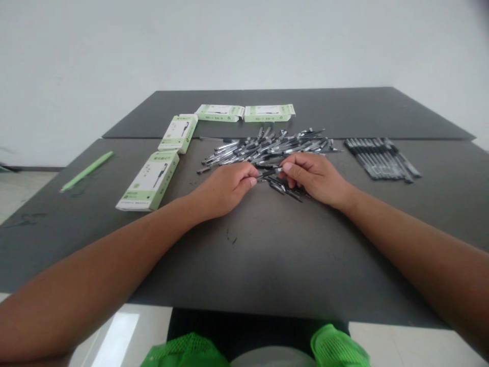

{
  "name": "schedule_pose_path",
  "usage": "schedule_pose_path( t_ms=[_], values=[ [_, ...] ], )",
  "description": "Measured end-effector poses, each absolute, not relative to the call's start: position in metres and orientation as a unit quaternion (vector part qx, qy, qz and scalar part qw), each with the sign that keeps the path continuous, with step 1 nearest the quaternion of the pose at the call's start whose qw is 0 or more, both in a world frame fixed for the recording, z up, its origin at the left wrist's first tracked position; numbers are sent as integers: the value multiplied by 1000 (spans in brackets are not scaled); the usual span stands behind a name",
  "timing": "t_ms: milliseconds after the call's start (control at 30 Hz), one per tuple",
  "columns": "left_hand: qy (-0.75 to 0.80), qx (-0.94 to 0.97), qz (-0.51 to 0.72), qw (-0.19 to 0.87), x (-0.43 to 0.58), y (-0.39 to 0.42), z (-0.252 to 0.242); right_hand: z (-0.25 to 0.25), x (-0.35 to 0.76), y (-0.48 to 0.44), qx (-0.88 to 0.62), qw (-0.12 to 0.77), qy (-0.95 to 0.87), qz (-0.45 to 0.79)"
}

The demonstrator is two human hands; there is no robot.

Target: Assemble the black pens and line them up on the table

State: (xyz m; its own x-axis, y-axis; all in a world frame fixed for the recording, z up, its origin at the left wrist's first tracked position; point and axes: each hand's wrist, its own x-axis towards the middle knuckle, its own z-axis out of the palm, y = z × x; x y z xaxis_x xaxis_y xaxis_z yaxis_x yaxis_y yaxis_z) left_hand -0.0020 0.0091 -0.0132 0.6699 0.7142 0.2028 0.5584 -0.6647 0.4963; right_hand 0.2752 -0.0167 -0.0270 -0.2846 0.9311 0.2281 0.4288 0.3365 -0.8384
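Observation:
Between my two hands is a pen (268, 173) with a black grip, held roughly level just in front of a loose pile of pens (263, 145). My left hand (229, 187) pinches its left end between thumb and fingers. The fingers of my right hand (315, 176) are closed on its right end, where a clear cap seems to sit; whether it is on or apart from the pen I cannot tell. Several small black caps (278, 186) lie on the table below and partly behind my right hand.
On the right, several capped pens (380, 159) lie side by side in a row. Green and white pen boxes (151, 178) stretch along the left and the back (269, 112) of the pile. A green pen (87, 171) lies far left on the dark table (267, 260).

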Motion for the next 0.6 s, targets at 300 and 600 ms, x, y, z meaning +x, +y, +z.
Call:
schedule_pose_path(
  t_ms=[300, 600],
  values=[
    [355, 893, 193, 199, -2, 9, -14, -24, 274, -16, -482, 358, -736, 313],
    [352, 894, 194, 199, -2, 10, -15, -25, 274, -16, -483, 359, -734, 315]
  ],
)
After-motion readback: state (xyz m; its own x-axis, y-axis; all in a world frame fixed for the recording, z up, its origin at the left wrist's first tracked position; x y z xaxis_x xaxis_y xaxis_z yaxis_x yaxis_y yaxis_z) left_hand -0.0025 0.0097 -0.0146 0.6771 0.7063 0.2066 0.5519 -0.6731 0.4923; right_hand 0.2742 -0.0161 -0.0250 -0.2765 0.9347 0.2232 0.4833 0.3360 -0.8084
